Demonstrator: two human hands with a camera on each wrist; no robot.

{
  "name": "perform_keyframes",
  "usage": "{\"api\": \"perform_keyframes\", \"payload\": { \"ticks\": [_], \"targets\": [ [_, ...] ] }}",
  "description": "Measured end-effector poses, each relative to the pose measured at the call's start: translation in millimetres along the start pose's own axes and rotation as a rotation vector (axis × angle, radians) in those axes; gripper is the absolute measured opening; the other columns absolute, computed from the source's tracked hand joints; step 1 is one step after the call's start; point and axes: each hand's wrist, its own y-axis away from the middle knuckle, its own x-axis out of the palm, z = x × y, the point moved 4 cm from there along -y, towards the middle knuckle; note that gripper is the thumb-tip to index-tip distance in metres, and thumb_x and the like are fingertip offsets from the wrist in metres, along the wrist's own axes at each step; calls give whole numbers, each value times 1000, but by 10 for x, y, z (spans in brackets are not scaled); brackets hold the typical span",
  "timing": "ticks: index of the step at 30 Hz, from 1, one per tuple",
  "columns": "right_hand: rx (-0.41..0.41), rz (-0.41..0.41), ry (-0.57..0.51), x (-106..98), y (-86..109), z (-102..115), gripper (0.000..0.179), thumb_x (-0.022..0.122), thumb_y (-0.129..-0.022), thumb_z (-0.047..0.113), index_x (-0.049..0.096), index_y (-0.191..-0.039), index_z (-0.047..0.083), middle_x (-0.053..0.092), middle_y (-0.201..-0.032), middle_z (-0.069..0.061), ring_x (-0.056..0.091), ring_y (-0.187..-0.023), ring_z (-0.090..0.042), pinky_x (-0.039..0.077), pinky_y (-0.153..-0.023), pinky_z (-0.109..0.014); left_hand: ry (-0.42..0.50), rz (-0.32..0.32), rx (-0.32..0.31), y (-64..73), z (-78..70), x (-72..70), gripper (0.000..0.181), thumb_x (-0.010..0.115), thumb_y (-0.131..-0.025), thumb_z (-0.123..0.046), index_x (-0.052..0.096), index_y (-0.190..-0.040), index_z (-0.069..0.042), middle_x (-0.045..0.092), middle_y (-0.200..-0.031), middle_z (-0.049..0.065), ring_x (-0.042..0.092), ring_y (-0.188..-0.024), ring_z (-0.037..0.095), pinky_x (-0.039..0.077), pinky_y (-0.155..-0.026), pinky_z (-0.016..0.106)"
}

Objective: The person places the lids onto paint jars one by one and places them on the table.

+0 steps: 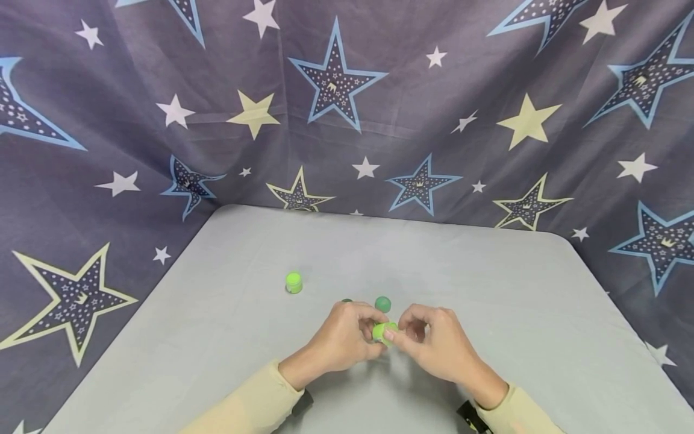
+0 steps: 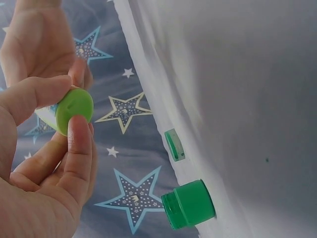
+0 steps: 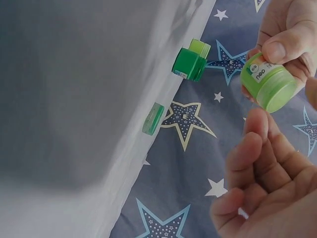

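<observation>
My left hand (image 1: 343, 336) holds a small lime-green jar (image 3: 258, 77) with a printed label, tilted above the table. In the left wrist view its thumb and fingers grip the jar around the base. My right hand (image 1: 436, 340) is at the jar's other end, by its translucent lid (image 3: 277, 91). In the right wrist view gaps show between the right fingertips (image 3: 257, 121) and the lid; the head view has the right thumb overlapping the jar. Behind the hands lie a flat green cap (image 1: 382, 304) and a dark green jar (image 2: 194, 202), mostly hidden by the left hand in the head view.
Another lime-green jar (image 1: 294, 282) stands farther back on the left of the grey-covered table (image 1: 244, 253). A dark cloth printed with stars (image 1: 401, 138) hangs around the table's back and sides.
</observation>
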Motion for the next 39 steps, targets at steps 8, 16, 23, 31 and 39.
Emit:
{"api": "perform_keyframes", "payload": {
  "ticks": [8,16,23,31,39],
  "targets": [
    [-133,-10,9,-41,8,31,43,93,-72,22,69,-108,23,67,-92,15,60,-76,-7,45,-71,-33,-3,-10,-4,0,0,-6,30,86,-73,3,77,-100,-7,68,-85,-8,65,-74,10,58,-67,23],
    [-174,13,-8,-28,6,62,48,94,-69,13,69,-107,28,65,-90,19,59,-76,-7,42,-72,-31,-6,-8,-20,3,3,-10,33,86,-73,3,77,-104,-5,69,-88,-8,65,-75,9,58,-67,22],
    [-170,20,-30,-22,8,84,46,93,-68,7,70,-103,28,67,-89,19,59,-74,-9,41,-71,-32,-3,-9,-17,2,2,-8,34,87,-73,3,77,-104,-5,68,-88,-8,65,-74,7,58,-67,22],
    [-137,19,-26,-16,4,69,37,93,-72,12,71,-98,28,68,-86,20,60,-72,-10,42,-71,-33,-6,-8,-10,0,-2,-5,32,87,-73,2,78,-102,-7,68,-86,-9,64,-74,8,58,-67,22],
    [-84,12,-4,-13,8,48,28,91,-75,19,71,-91,31,65,-77,14,59,-68,-13,38,-70,-31,-8,-9,0,-6,-8,-4,30,86,-73,3,77,-100,-7,67,-84,-9,64,-74,8,58,-67,22]
  ]
}}
